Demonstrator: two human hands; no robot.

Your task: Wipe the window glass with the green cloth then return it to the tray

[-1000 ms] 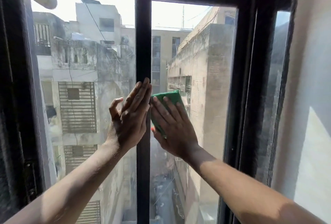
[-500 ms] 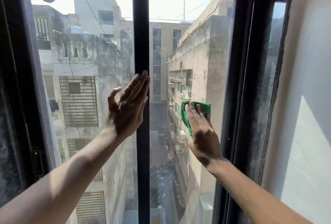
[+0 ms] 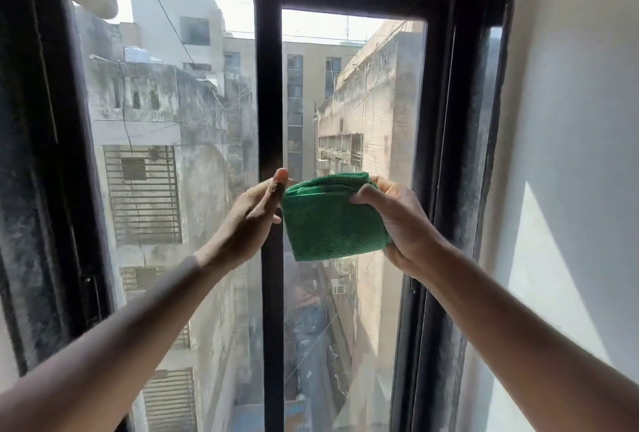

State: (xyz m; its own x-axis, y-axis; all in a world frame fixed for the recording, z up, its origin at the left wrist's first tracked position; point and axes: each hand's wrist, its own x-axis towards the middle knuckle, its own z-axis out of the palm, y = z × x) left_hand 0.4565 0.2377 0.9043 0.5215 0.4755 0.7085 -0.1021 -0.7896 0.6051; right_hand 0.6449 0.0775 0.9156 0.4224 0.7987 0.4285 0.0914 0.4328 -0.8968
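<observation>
The green cloth (image 3: 328, 220), folded into a thick pad, hangs in the air in front of the right window pane (image 3: 352, 103). My right hand (image 3: 397, 224) grips its right edge, thumb on the near face. My left hand (image 3: 252, 220) is at the cloth's left edge, fingers apart, with the fingertips touching or nearly touching it; I cannot tell if they pinch it. Both hands are away from the glass, in front of the black centre bar (image 3: 269, 86). The tray is out of view.
The left pane (image 3: 166, 120) and the dusty black window frame (image 3: 460, 120) fill the view. A white wall (image 3: 570, 155) with a sunlit patch runs along the right. Grey buildings and an alley show through the glass.
My right hand has lifted the cloth off the right pane and turned it toward me. My left hand has come off the centre bar and moved over to the cloth's left edge.
</observation>
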